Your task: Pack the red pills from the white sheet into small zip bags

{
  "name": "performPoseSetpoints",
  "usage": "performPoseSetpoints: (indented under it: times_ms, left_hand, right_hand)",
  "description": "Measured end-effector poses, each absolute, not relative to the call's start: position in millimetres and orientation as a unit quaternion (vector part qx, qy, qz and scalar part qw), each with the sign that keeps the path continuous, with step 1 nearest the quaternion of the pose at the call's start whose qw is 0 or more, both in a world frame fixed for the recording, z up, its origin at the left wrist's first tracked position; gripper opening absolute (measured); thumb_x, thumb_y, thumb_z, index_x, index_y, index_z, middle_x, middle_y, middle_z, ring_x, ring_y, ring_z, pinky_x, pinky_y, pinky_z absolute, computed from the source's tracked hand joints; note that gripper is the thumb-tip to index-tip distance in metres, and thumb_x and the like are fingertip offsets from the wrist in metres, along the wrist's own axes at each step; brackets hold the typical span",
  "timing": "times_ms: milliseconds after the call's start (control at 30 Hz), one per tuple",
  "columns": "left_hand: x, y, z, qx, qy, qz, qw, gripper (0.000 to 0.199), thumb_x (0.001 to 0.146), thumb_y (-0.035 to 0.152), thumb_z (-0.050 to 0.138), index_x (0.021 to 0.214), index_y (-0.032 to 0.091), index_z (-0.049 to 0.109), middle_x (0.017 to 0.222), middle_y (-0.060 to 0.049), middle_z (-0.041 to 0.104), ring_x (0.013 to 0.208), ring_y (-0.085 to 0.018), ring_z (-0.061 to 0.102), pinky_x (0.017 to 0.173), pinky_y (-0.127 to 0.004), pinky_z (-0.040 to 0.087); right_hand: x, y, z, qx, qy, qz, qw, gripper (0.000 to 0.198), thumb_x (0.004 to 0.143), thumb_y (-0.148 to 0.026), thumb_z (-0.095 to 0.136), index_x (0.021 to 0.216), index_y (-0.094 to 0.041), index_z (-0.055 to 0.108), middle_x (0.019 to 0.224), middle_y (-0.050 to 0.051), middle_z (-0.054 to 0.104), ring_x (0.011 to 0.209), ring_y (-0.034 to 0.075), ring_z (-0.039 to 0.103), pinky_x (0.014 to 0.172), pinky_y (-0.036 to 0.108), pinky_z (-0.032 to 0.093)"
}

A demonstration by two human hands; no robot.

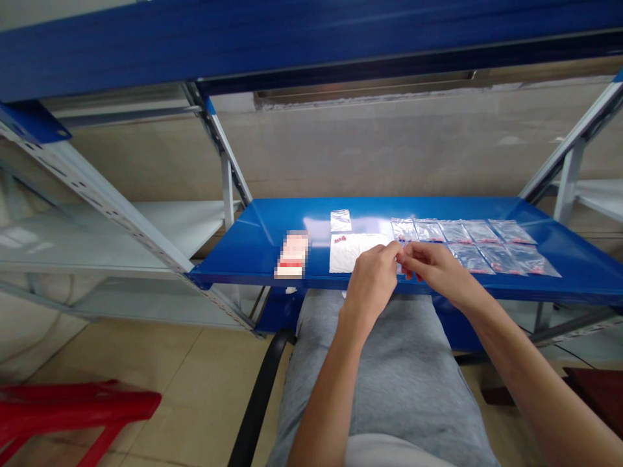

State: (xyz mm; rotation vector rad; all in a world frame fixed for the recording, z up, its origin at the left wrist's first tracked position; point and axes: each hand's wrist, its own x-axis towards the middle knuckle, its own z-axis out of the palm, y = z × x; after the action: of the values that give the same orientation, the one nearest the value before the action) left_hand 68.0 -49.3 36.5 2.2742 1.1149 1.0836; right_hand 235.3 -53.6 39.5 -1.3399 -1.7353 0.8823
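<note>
Over the front edge of the blue shelf, my left hand [377,272] and my right hand [433,263] meet fingertip to fingertip. Both are closed in a pinch, and what lies between the fingers is too small and covered to make out. Left of them is a white cloth or paper sheet [351,257], partly behind my left hand, with a few small red pieces [340,239] on its upper left corner. To the right, clear zip bags [453,231] with small red pieces inside lie in two rows. My right hand hides part of the nearer row.
A single clear bag [341,220] lies flat behind the white sheet. Farther left is a blurred-out pinkish item [293,254] on the blue shelf [243,250]. A blue upper beam [311,39] crosses overhead. A red stool [78,408] stands on the floor at left.
</note>
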Motion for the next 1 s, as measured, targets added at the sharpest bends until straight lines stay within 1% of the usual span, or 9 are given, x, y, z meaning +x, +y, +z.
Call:
performPoseSetpoints:
  times_ms: [100,167,267,400,500,667,733,867,1000]
  left_hand:
    - [65,-46,34,0.804,0.428,0.376,0.17,0.029,0.091,0.002,0.046,0.087,0.019,0.069,0.083,-0.004,0.068,0.079,-0.018,0.062,0.077,-0.028,0.048]
    - [62,-43,33,0.789,0.461,0.375,0.155,0.028,0.092,0.003,0.048,0.086,0.019,0.071,0.084,-0.004,0.067,0.08,-0.018,0.062,0.078,-0.029,0.049]
    - [57,-42,34,0.773,0.486,0.379,0.15,0.029,0.091,0.004,0.051,0.092,0.02,0.075,0.088,-0.005,0.068,0.085,-0.018,0.064,0.084,-0.03,0.051]
    - [56,-45,36,0.782,0.478,0.367,0.157,0.038,0.091,0.001,0.049,0.105,0.02,0.079,0.107,-0.009,0.069,0.097,-0.02,0.067,0.092,-0.032,0.053]
    - [57,-45,35,0.798,0.447,0.364,0.176,0.037,0.09,0.0,0.049,0.104,0.017,0.079,0.109,-0.01,0.071,0.101,-0.021,0.068,0.095,-0.032,0.053]
    - [53,-40,35,0.794,0.409,0.383,0.234,0.025,0.094,0.008,0.055,0.088,0.017,0.078,0.088,-0.006,0.076,0.084,-0.018,0.07,0.084,-0.03,0.055]
    - [48,-38,35,0.767,0.414,0.413,0.264,0.02,0.094,0.011,0.06,0.088,0.018,0.078,0.09,-0.005,0.078,0.081,-0.017,0.071,0.081,-0.029,0.056]
    - [36,-31,32,0.699,0.432,0.468,0.326,0.009,0.088,0.015,0.071,0.091,0.018,0.079,0.095,-0.006,0.08,0.078,-0.016,0.073,0.073,-0.026,0.057]
    - [25,-23,25,0.659,0.433,0.486,0.378,0.016,0.083,0.017,0.077,0.098,0.017,0.08,0.093,-0.006,0.08,0.078,-0.017,0.074,0.067,-0.025,0.056]
  right_hand:
    - [233,-54,38,-0.528,-0.688,0.327,0.376,0.038,0.087,-0.054,0.063,0.067,-0.021,0.059,0.059,0.003,0.062,0.055,0.015,0.054,0.053,0.029,0.039]
    - [232,-54,36,-0.531,-0.686,0.327,0.374,0.034,0.085,-0.049,0.062,0.067,-0.021,0.058,0.059,0.002,0.062,0.055,0.015,0.054,0.053,0.029,0.039]
    - [231,-54,32,-0.543,-0.674,0.332,0.375,0.025,0.081,-0.041,0.061,0.067,-0.021,0.059,0.059,0.002,0.062,0.055,0.015,0.055,0.055,0.029,0.041]
    - [228,-54,29,-0.556,-0.662,0.333,0.377,0.02,0.079,-0.036,0.059,0.065,-0.021,0.058,0.058,0.001,0.06,0.055,0.016,0.056,0.056,0.03,0.042]
    - [224,-57,30,-0.544,-0.668,0.338,0.38,0.02,0.081,-0.035,0.059,0.067,-0.021,0.058,0.06,0.001,0.061,0.057,0.016,0.056,0.055,0.029,0.041]
    - [219,-59,36,-0.494,-0.672,0.397,0.384,0.028,0.086,-0.045,0.064,0.074,-0.02,0.062,0.064,0.002,0.063,0.058,0.015,0.056,0.053,0.027,0.041]
    - [220,-56,36,-0.493,-0.649,0.409,0.411,0.029,0.085,-0.048,0.067,0.082,-0.02,0.065,0.069,0.003,0.066,0.06,0.015,0.058,0.052,0.026,0.042]
    - [232,-46,25,-0.546,-0.538,0.394,0.508,0.032,0.081,-0.047,0.075,0.097,-0.02,0.068,0.083,0.005,0.071,0.069,0.016,0.063,0.049,0.023,0.042]
    - [239,-39,9,-0.531,-0.436,0.512,0.516,0.035,0.081,-0.043,0.08,0.107,-0.021,0.071,0.101,0.009,0.075,0.088,0.019,0.07,0.054,0.021,0.048]
